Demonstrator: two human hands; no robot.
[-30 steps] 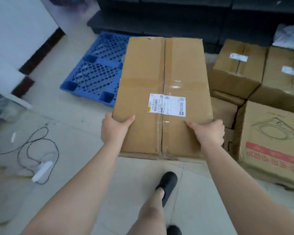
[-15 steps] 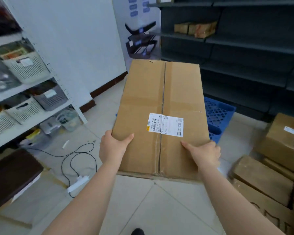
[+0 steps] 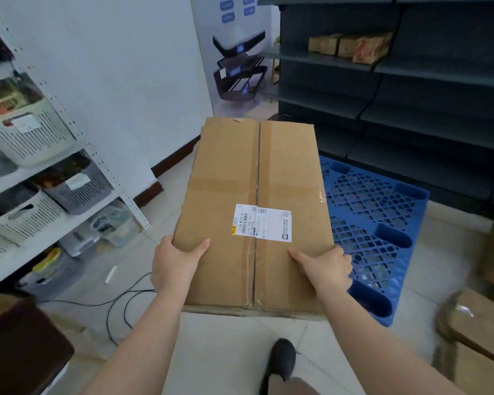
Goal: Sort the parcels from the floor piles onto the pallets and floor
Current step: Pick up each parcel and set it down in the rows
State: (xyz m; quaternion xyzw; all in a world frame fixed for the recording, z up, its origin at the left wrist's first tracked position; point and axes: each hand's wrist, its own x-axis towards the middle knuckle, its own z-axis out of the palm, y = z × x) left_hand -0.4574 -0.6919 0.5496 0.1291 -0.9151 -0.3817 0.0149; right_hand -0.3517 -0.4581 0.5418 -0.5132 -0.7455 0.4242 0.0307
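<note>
arms: bare, no sleeves in view | shoe (image 3: 281, 359): dark, rounded toe | trouser leg (image 3: 293, 386): brownish

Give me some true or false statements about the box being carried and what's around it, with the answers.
1. Both hands, left hand and right hand, grip the long brown cardboard box. True.
2. The box rests on the blue plastic lattice pallet. False: it is held in the air.
3. A white shipping label is on the box's top. True.
4. The pallet is stacked with parcels. False: its visible part is bare.
5. A black cable lies on the floor. True.
</note>
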